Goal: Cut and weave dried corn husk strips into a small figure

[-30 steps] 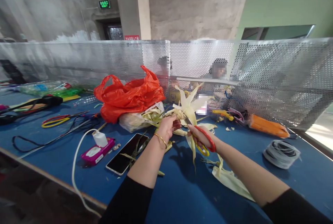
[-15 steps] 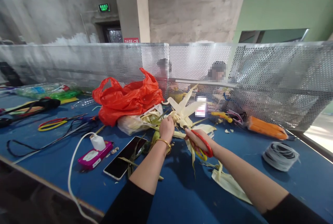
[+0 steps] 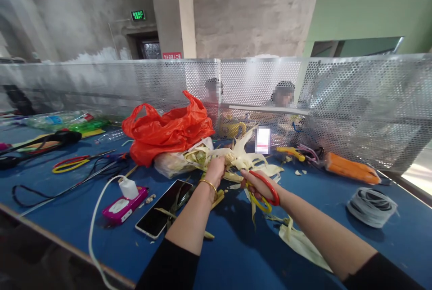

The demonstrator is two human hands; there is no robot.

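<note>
My left hand, with a gold bangle at its wrist, is closed around the base of a bundle of pale corn husks. Long husk strips fan up and to the right from it. Scissors with red and yellow handles are gripped in my right hand, close to the bundle's right side. The blades are mostly hidden, so I cannot tell whether they cut into a strip. A loose husk piece lies on the blue table beneath my right forearm.
A red plastic bag sits behind my left hand, near a clear bag of husks. To the left are a phone, a magenta power strip and another pair of scissors. A wire coil lies right. A perforated metal screen borders the back.
The husk bundle has tipped, and its fanned strips now lean further right and lower. Both hands keep their hold. The whole view has shifted slightly.
</note>
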